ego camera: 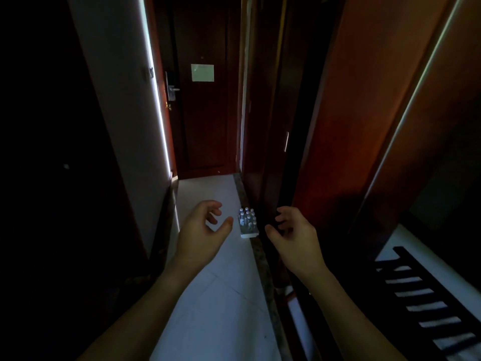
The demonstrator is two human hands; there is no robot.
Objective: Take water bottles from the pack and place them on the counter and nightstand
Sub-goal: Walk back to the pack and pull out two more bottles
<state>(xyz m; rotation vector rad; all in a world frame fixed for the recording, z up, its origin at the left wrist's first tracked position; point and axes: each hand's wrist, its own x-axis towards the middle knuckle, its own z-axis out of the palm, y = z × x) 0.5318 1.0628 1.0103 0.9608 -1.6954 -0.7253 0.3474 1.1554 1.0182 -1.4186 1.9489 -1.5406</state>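
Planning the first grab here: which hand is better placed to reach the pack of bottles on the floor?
Probably the left hand: it lies over open floor beside the pack, fingers spread toward it. The right hand, equally empty, hangs by the dark wooden panel.

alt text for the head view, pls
Two empty hands, left and right, reach out with loosely curled fingers toward a pack of water bottles standing on the pale tiled floor of a dim hallway; a dark wooden door lies ahead.
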